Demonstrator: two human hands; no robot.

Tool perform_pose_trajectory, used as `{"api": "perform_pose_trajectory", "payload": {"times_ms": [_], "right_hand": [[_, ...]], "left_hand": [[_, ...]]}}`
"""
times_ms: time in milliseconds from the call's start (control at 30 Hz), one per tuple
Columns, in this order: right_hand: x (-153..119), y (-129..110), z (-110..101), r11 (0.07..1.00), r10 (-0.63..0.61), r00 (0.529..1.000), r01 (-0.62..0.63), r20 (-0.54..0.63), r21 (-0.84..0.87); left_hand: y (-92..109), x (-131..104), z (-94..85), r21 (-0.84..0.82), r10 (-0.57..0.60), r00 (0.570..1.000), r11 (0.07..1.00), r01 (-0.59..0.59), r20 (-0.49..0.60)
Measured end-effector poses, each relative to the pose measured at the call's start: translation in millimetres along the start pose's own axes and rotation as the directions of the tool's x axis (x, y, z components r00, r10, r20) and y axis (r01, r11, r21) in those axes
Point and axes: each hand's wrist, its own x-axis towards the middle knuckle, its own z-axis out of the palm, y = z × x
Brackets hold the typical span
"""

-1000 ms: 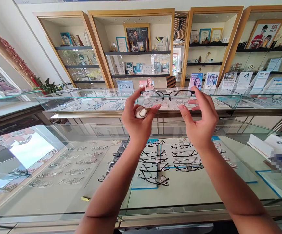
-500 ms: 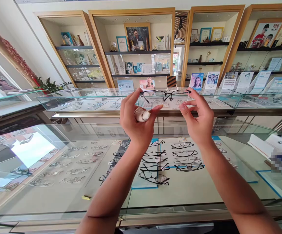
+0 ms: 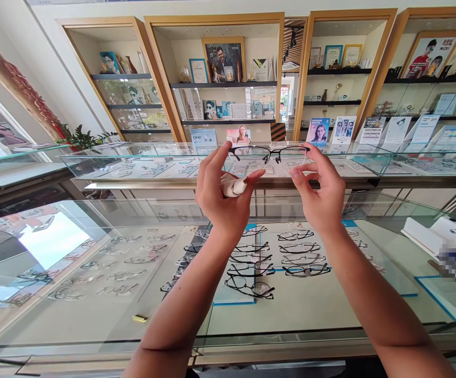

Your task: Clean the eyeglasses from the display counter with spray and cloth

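A pair of half-rim eyeglasses (image 3: 273, 152) with a dark top bar is held up level in front of me, above the glass counter. My left hand (image 3: 224, 191) grips its left end at the fingertips, and a crumpled pale cloth (image 3: 234, 186) is tucked in the same palm. At the opposite end of the frame, my right hand (image 3: 320, 191) is closed on the rim and hinge area with fingers and thumb. The lenses look clear, with the far display case visible through them. The temples are mostly hidden.
Below my arms, a glass display counter (image 3: 165, 336) contains rows of eyeglasses (image 3: 301, 248). A small yellow object (image 3: 139, 318) lies at the left. A white device (image 3: 428, 231) stands at the right. Beyond runs another glass showcase (image 3: 141, 157), with wooden shelves (image 3: 214, 20) behind it.
The eyeglasses have tilted slightly, and the left end sits a little farther right. My left hand has shifted slightly right with the cloth; my right hand stays almost in place.
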Motion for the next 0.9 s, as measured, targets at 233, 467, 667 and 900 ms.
{"api": "perform_pose_trajectory", "payload": {"times_ms": [233, 467, 667, 900], "right_hand": [[0, -3, 0, 0.999, 0.014, 1.0, -0.014, -0.014, 0.031], [0, -1, 1, 1.0, 0.0, 1.0, 0.0, -0.007, -0.001], [0, -9, -3, 0.998, -0.019, 1.0, 0.018, -0.012, -0.066], [0, -12, -7, 0.992, -0.065, 0.997, 0.061, -0.038, -0.107]], "left_hand": [[1, -1, 0.6, -0.007, 0.017, 1.0, 1.0, -0.017, -0.015], [5, 1, -1.0, 0.044, 0.042, 0.999, 0.998, -0.04, -0.033], [3, 1, -1.4, 0.004, -0.016, 1.0, 1.0, 0.016, 0.0], [-2, -1, 0.6, -0.052, -0.044, 0.999, 0.998, 0.045, 0.026]]}}
